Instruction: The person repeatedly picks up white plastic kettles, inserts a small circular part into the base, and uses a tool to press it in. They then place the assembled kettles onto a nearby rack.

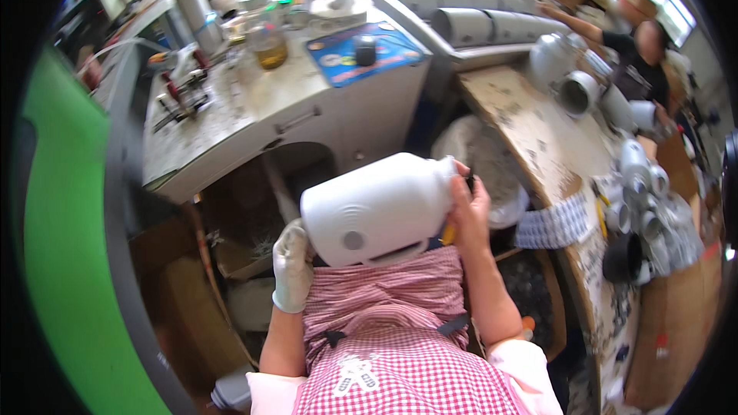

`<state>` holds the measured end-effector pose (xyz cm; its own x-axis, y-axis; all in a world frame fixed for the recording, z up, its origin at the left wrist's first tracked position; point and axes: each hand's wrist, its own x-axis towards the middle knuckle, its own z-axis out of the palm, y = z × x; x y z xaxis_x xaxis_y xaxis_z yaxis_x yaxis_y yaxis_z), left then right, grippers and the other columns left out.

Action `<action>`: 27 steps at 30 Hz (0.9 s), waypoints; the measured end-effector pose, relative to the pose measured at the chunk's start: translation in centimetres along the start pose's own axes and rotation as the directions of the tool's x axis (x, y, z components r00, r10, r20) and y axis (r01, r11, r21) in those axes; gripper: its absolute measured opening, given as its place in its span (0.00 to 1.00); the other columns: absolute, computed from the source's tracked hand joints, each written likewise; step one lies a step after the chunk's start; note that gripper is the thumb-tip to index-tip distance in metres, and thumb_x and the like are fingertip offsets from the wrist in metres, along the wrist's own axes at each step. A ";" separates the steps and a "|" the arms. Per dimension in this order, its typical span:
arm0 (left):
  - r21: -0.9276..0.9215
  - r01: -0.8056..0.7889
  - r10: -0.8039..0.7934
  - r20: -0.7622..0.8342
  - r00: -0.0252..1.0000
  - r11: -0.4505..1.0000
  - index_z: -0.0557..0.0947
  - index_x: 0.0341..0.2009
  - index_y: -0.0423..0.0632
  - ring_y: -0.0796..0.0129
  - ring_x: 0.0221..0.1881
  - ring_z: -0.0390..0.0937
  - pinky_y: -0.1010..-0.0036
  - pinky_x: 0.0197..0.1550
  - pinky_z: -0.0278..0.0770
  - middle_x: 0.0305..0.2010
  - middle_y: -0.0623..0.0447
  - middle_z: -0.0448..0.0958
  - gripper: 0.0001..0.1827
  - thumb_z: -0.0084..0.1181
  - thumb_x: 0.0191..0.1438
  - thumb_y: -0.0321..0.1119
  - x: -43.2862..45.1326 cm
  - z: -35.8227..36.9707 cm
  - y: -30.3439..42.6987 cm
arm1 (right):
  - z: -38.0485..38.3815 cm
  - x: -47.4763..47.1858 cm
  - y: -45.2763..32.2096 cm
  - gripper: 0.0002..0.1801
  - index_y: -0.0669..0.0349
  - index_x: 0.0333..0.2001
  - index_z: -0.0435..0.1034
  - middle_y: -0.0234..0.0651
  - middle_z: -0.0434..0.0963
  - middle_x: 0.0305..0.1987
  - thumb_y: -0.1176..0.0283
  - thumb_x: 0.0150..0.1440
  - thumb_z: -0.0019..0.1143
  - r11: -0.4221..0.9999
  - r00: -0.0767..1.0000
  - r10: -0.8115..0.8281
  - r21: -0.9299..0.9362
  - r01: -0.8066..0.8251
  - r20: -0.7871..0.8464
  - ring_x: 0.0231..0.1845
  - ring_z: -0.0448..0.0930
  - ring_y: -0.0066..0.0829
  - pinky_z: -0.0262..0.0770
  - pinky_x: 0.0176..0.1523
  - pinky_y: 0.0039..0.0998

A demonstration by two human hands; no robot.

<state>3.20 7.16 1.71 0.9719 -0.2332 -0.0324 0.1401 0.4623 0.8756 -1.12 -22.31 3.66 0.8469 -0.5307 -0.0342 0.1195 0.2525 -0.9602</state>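
Note:
A large white plastic jug (380, 207) lies on its side across my lap, its neck towards the right and its handle on the side near my apron. My left hand (293, 265), in a pale glove, holds the jug's base end at the left. Around the neck, at the right, are the bare fingers of my right hand (470, 207); a small dark thing shows by these fingers, too small to name. Part of a yellow object (448, 234) peeks out below the right hand. A checked red and white apron (398, 351) covers my lap.
A white cabinet (369, 109) stands in front, with a jar of yellowish liquid (271, 52) on it. A worn workbench (519, 121) with containers runs along the right, where a co-worker (640, 63) is. A green machine panel (66, 230) borders the left.

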 end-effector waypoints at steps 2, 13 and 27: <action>0.135 -0.175 0.180 -0.023 0.983 0.975 0.78 0.61 0.40 0.68 0.58 0.77 0.73 0.62 0.73 0.58 0.50 0.80 0.22 0.56 0.68 0.40 0.5 -0.5 2.3 | 1.0 0.5 -0.2 0.31 0.62 0.62 0.69 0.23 0.76 0.35 0.54 0.63 0.66 0.971 0.979 0.184 0.137 -0.195 0.091 0.22 0.65 0.07 0.59 0.25 0.13; 0.950 -0.209 0.753 0.311 0.581 -0.231 0.75 0.62 0.36 0.56 0.62 0.75 0.62 0.65 0.73 0.63 0.42 0.76 0.27 0.62 0.62 0.36 3.2 -14.6 17.7 | -0.2 2.3 8.4 0.17 0.64 0.58 0.63 0.29 0.72 0.36 0.62 0.76 0.40 0.889 0.988 -0.124 -0.431 0.153 0.095 0.25 0.64 0.14 0.61 0.29 0.19; 0.965 0.213 0.705 -0.259 0.661 0.155 0.86 0.48 0.36 0.46 0.47 0.85 0.58 0.51 0.78 0.43 0.35 0.86 0.24 0.61 0.62 0.46 31.9 -18.8 31.0 | 0.6 0.2 12.1 0.13 0.62 0.54 0.69 0.38 0.77 0.27 0.66 0.75 0.42 0.577 0.988 -0.084 -0.801 0.157 0.133 0.28 0.80 0.35 0.75 0.35 0.34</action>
<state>42.11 30.19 18.77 0.7898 0.3929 0.4710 0.0458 -0.8035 0.5936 0.80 -18.93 -7.77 0.8953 -0.4375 0.0835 -0.2133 -0.5858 -0.7819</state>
